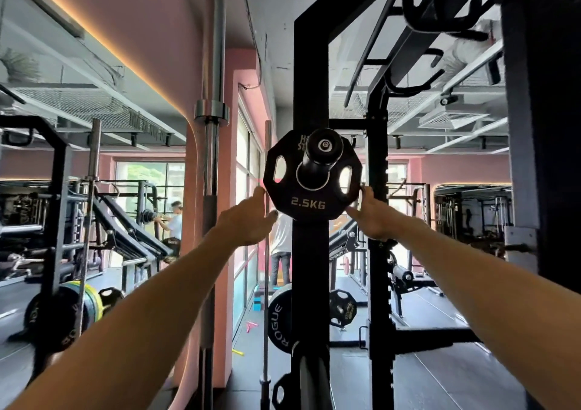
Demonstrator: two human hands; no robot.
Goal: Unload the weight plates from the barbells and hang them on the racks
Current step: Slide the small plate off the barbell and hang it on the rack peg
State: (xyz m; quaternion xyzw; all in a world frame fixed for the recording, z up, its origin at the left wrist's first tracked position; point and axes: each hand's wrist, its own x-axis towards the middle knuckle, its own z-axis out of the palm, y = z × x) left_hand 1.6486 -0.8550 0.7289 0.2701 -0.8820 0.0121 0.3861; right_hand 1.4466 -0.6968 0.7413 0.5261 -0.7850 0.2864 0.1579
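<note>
**Small plate on rack peg, both hands at its edges**

Left hand [248,221]: fingers spread and loose, fingertips touching the plate's lower left edge, not clamped on it. Right hand [372,218]: fingers extended, tips on the lower right edge; no closed grip seen.

Weight plate [309,202], black, marked 2.5KG, hangs on a black peg [319,158] that projects from the rack upright [309,63].

Lower on the same upright: a larger plate [278,321] marked ROGUE. Left of the rack, a barbell [213,142] stands vertical.
</note>
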